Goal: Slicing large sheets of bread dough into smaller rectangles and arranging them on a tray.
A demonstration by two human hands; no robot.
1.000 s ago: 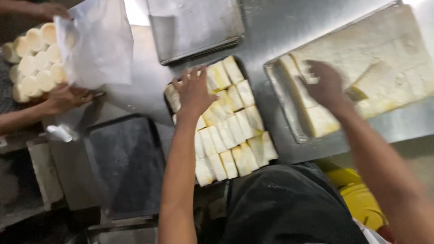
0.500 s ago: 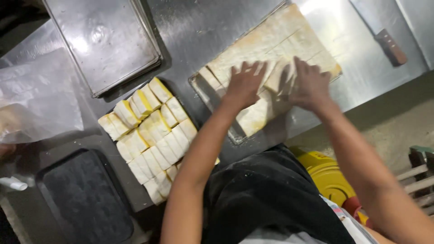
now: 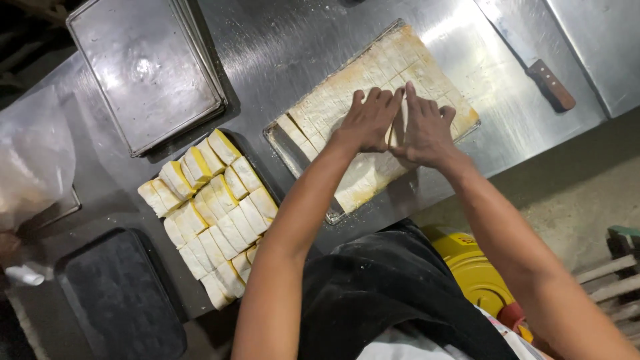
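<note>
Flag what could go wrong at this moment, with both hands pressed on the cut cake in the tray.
1. The left hand and right hand bear down on the scored sheet cake; soft pieces might crumble or tear when lifted out.
2. The tray reaches close to the steel table edge near the person, so a push toward the body could tip it off.
3. The knife lies loose to the right, so a sideways reach may brush it.

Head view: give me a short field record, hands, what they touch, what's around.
left hand: flat on cut cake slab
right hand: flat on same slab, beside left
slab holder: metal tray, near end partly bare
cut pieces: packed on dark tray, to the left
knife: on steel table, untouched
stacked metal trays: far left
</note>
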